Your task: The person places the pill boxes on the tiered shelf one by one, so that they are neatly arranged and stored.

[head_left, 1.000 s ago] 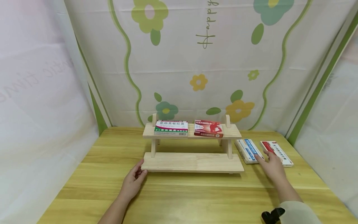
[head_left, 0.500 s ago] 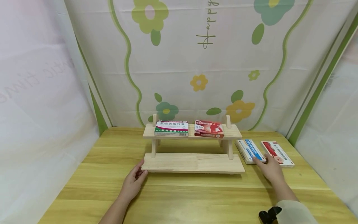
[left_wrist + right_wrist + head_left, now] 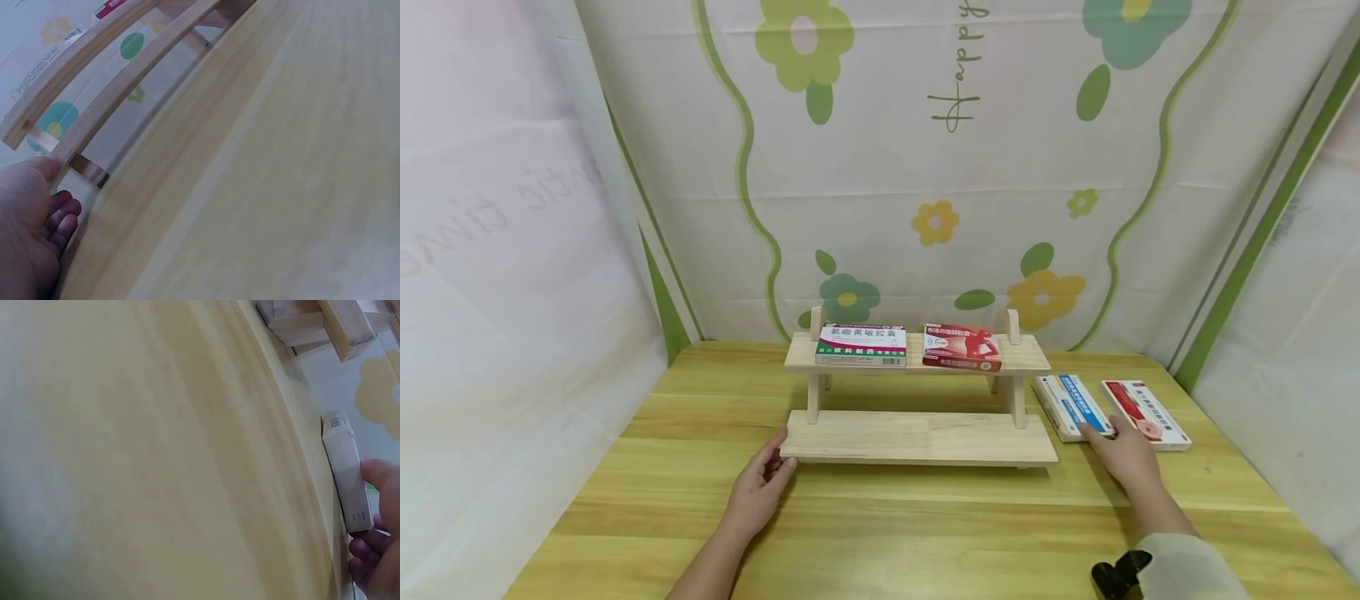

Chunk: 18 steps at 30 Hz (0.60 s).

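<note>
A two-tier wooden shelf (image 3: 917,437) stands on the table. My left hand (image 3: 758,492) holds the left end of its lower board; in the left wrist view the thumb lies on the board's edge and the fingers curl below it. To the right of the shelf, my right hand (image 3: 1127,457) pinches a blue and white medicine box (image 3: 1073,407) at its near right corner. The right wrist view shows the thumb on that box (image 3: 347,478) and fingers curled at its end. The box lies flat on the table.
On the upper board lie a green and white medicine box (image 3: 861,345) and a red medicine box (image 3: 961,347). A red and white medicine box (image 3: 1146,414) lies just right of the blue and white one. Flowered cloth (image 3: 865,183) hangs behind and at both sides of the table (image 3: 895,533).
My right hand has shifted slightly left and closed in on the blue and white medicine box's corner. The left hand and the shelf have stayed in place.
</note>
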Available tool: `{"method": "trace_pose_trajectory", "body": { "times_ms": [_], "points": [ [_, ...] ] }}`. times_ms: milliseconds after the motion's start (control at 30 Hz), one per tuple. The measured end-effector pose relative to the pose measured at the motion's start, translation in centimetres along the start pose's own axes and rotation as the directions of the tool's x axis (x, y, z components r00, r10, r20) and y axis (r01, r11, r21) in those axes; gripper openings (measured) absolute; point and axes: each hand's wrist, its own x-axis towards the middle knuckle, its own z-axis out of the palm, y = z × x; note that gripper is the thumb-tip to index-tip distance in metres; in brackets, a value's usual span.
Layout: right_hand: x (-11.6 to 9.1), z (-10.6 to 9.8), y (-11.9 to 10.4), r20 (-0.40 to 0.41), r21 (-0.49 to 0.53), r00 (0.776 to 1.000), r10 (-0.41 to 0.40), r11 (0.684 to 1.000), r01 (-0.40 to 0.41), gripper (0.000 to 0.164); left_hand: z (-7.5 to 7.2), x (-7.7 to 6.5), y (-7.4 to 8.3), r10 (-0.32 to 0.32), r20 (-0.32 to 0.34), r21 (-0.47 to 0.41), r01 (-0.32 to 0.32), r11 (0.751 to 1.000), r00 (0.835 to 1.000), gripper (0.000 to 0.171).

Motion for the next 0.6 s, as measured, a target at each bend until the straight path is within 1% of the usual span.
{"method": "trace_pose_trajectory", "body": {
  "times_ms": [133,300,433,600],
  "points": [
    [-0.01,0.13,-0.11,-0.023,0.027,1.0,-0.007,1.0,0.008,0.094,-0.01,-0.03,-0.01,0.003,-0.002,-0.001,-0.003,1.0,1.0,0.051],
    [-0.05,0.27,-0.51,-0.084,0.094,0.996,-0.006,0.996,0.013,0.092,-0.01,-0.04,-0.01,0.006,-0.003,-0.007,-0.006,1.0,1.0,0.051],
    [-0.08,0.26,-0.83,-0.118,0.173,0.992,0.033,0.985,-0.012,0.089,0.0,-0.03,-0.04,0.004,-0.002,-0.005,-0.004,1.0,1.0,0.051],
    [-0.09,0.15,-0.8,-0.149,0.279,0.984,0.096,0.959,-0.051,0.083,0.01,-0.02,-0.12,0.003,0.002,-0.005,-0.003,1.0,1.0,0.051]
  ]
}}
